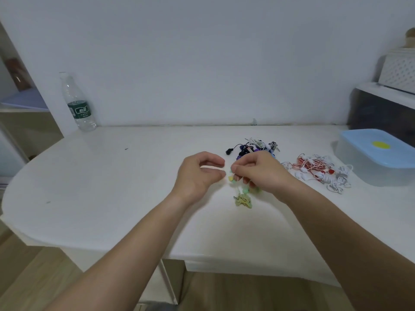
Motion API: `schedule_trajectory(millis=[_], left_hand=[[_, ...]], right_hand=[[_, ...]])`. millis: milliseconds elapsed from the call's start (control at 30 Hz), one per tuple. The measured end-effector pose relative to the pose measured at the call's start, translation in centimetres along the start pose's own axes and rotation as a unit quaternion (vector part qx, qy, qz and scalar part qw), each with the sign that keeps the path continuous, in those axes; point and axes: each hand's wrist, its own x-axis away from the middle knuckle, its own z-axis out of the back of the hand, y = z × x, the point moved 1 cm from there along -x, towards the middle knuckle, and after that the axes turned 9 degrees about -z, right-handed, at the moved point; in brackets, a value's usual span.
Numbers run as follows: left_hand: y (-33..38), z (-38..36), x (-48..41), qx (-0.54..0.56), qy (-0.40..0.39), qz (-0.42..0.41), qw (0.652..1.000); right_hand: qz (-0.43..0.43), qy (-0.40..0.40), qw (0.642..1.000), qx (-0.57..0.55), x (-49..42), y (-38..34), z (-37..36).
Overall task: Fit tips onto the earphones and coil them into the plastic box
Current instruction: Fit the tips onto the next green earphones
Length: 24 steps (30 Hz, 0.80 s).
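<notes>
While the tips go on, right grip (258,171): fingers curled, pinching the green-yellow earphones (243,199) above the bench (112,176), likely so the buds face the other hand.
Left grip (199,173): curled just beside it, thumb and forefinger nearly meeting; I cannot tell whether they hold a tip.
Cord: dangles in a small bundle below the right grip, on the near side.
Plastic box (377,158): far right, blue lid on, cut off by the frame edge.
Waiting piles: dark earphones (253,147) beyond the hands; red-and-white earphones (316,171) between them and the box.
Hard to see: buds blurred and partly hidden by fingers; unclear whether tips are fitted.
</notes>
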Motion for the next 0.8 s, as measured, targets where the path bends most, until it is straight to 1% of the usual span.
schedule_trajectory(millis=[100,133,167,233,267,400,467,633,800], left_hand=[[-1.5,3.0,-2.4,-0.051,0.097,-0.007,0.994],[-2.0,4.0,-3.3,-0.092,0.122,-0.007,0.988],[-2.6,4.8,-4.2,-0.144,0.128,-0.005,0.981],[-3.8,5.6,-5.8,-0.237,0.089,0.0,0.967],[-4.3,5.5,-6.5,-0.266,0.063,0.003,0.962],[-5.4,3.9,-9.2,-0.33,-0.017,0.017,0.944],[-5.2,3.1,-10.2,-0.367,-0.046,0.031,0.928],[-5.1,2.3,-10.9,-0.445,-0.06,0.042,0.893],[-5.3,1.8,-11.1,-0.449,-0.063,0.047,0.89]], right_hand=[[-0.012,0.013,0.999,-0.039,-1.4,0.4,0.9],[-0.014,0.019,0.998,-0.051,-1.8,0.4,1.2],[-0.017,0.026,0.998,-0.059,-2.2,0.5,1.5],[-0.026,0.036,0.997,-0.063,-3.1,0.4,1.7],[-0.03,0.038,0.997,-0.061,-3.6,0.4,1.7],[-0.034,0.041,0.997,-0.055,-5.1,0.4,1.0],[-0.03,0.044,0.997,-0.06,-5.7,0.5,0.4],[-0.014,0.064,0.996,-0.058,-6.4,0.9,0.0],[-0.001,0.066,0.995,-0.078,-6.7,1.1,0.1]])
